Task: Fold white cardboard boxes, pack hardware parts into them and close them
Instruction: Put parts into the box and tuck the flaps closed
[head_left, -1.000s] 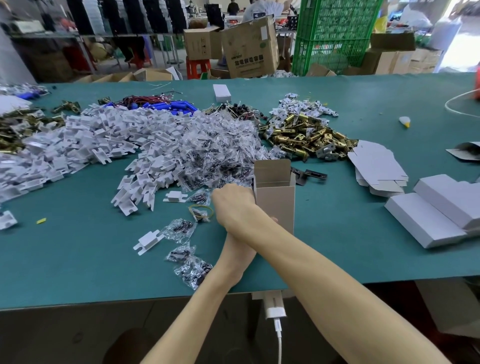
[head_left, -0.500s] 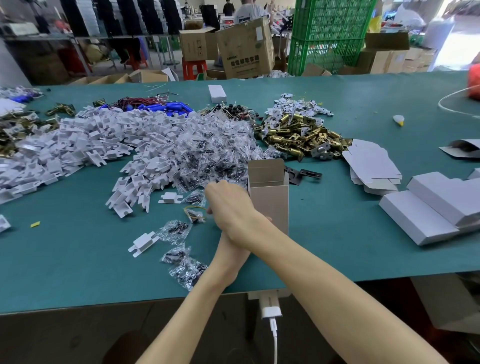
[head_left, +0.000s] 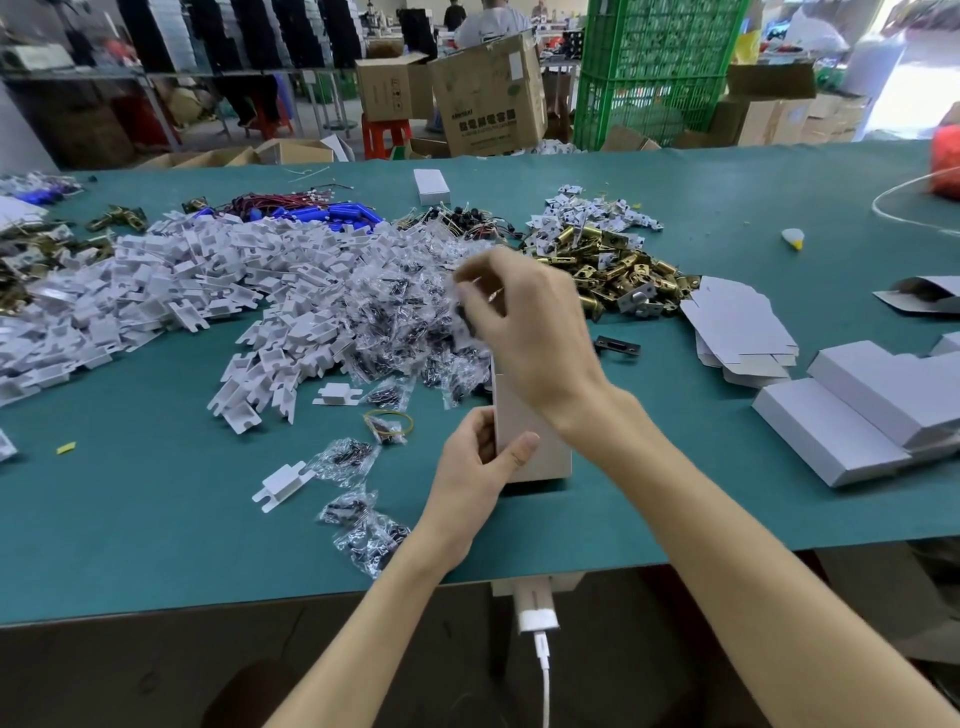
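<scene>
A small cardboard box (head_left: 540, 447) stands upright on the green table (head_left: 156, 519), near the front edge. My left hand (head_left: 478, 467) grips its lower left side, thumb across the front. Above the box top, my right hand (head_left: 524, 327) pinches a clear bag of dark screws (head_left: 467, 317), blurred by motion. The hand hides the box opening. Behind lie a heap of screw bags (head_left: 395, 322), a heap of white plastic brackets (head_left: 171, 280) and a pile of brass latches (head_left: 613, 270).
Flat white box blanks (head_left: 737, 332) and closed white boxes (head_left: 852, 415) lie at the right. Loose screw bags (head_left: 363, 530), a white bracket (head_left: 280, 483) and a rubber band (head_left: 389, 421) sit left of the box. A black plate (head_left: 615, 345) lies behind it.
My right hand rose from the table left of the box to above its top, now with a screw bag pinched. My left hand stays on the box.
</scene>
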